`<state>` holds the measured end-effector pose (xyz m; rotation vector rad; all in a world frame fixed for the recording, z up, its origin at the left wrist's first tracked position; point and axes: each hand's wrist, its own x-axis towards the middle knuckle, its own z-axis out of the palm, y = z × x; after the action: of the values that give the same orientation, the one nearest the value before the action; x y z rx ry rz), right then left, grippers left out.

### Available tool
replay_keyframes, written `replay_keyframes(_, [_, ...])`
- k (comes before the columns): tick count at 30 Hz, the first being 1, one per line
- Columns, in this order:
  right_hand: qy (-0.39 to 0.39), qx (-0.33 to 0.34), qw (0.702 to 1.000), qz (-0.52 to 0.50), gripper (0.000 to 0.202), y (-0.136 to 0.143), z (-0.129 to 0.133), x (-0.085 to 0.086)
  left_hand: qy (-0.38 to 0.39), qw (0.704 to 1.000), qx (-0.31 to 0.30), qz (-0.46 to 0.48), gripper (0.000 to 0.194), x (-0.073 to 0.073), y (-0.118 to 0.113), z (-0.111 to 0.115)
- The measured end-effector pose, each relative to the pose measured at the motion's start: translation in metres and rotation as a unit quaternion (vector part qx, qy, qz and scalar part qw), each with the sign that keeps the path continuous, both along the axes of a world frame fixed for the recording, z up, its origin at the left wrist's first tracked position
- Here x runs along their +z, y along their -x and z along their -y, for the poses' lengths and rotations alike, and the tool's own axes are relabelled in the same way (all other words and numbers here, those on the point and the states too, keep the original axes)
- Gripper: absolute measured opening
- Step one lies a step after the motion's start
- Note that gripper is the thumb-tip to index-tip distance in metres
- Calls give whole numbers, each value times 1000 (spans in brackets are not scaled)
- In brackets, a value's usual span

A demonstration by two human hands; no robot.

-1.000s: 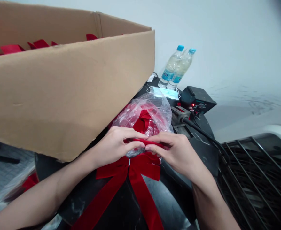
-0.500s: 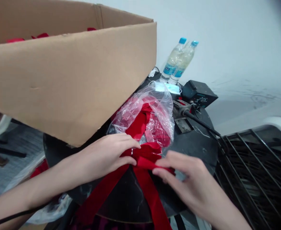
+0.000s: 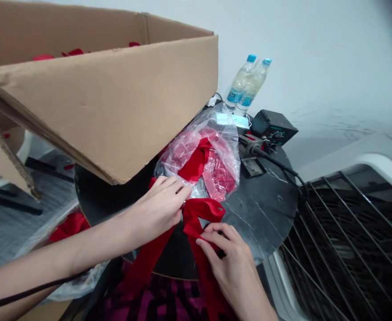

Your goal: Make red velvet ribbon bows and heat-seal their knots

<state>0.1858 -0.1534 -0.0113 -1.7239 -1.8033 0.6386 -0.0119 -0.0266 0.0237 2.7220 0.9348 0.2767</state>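
A red ribbon (image 3: 204,208) is looped between my hands, its two long tails hanging over the table's front edge. My left hand (image 3: 169,200) is closed on the gathered part, with a ring on one finger. Lower and to the right, my right hand (image 3: 225,249) pinches the ribbon below the loop, near the right tail. Just beyond both hands, a clear plastic bag (image 3: 229,138) holds more red ribbon (image 3: 194,167).
A large cardboard box (image 3: 115,111) with red pieces overhangs the round black table (image 3: 256,209) at the left. Two bottles (image 3: 239,87), a face mask (image 3: 232,120), a black control box (image 3: 272,127) and a corded tool (image 3: 251,142) stand behind. A wire rack (image 3: 343,223) is right.
My right hand has moved left and down, closer to my left hand. The ribbon loop has opened wider. The view has shifted, showing more of the box's left side.
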Motion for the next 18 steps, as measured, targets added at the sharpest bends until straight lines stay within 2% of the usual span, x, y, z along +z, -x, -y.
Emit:
replay_keyframes(5, [-3, 1, 999, -33, 15, 6, 2, -3, 85, 994, 30, 57, 21, 12, 2, 2])
replay_keyframes(9, [43, 4, 993, -110, 11, 2, -3, 6, 159, 980, 54, 105, 23, 27, 7, -3])
replay_keyframes(13, [94, 72, 983, -138, 17, -25, -8, 31, 278, 952, 26, 129, 22, 39, 10, -11])
replay_keyframes(16, [89, 129, 984, -88, 16, -53, -16, 56, 390, 911, -5, 133, 16, 39, 8, -15])
replay_keyframes(18, [87, 159, 983, -41, 16, -69, -25, 71, 477, 869, -24, 127, 26, 34, 5, -17])
